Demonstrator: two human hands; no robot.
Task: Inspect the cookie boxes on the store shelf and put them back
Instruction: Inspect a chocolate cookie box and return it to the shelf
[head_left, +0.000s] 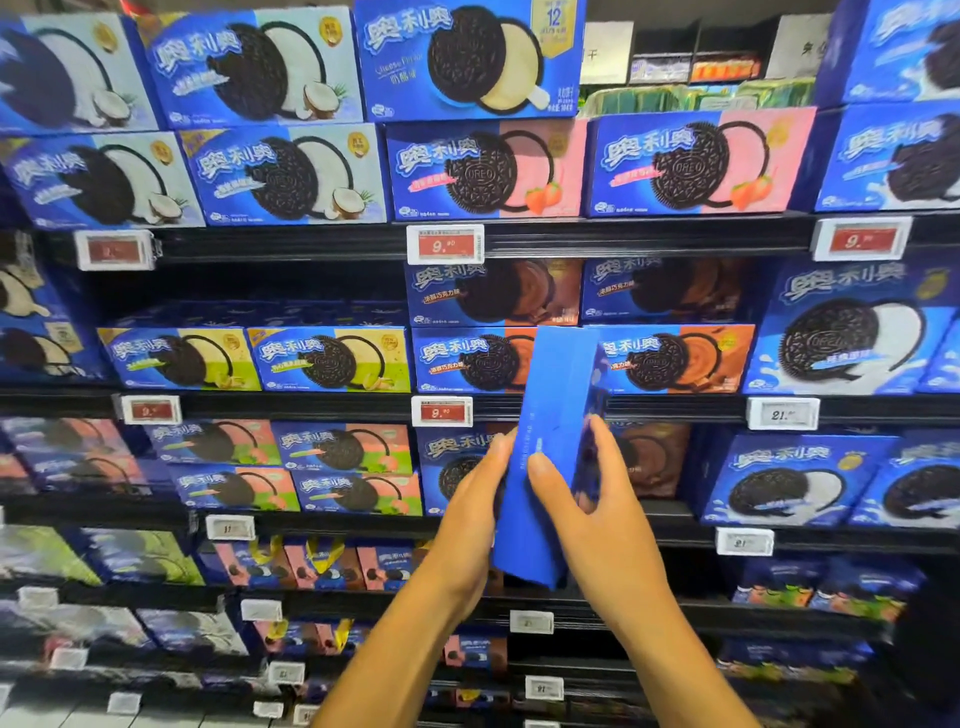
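A blue cookie box (553, 415) stands on end in front of the shelves, its narrow plain side turned toward me. My left hand (475, 499) holds its left face with the fingers reaching up along it. My right hand (576, 488) grips the lower right of the box, thumb on the near side and fingers wrapped round the far face. The box hangs in front of the chocolate-flavour boxes (472, 358) on the middle shelf.
Shelves packed with blue cookie boxes fill the view: coconut ones (260, 67) top left, strawberry ones (488, 171) upper middle, green-tinted ones (332, 358) mid left. Price tags (441, 410) line the black shelf edges. A dark gap (249, 286) opens above the green-tinted boxes.
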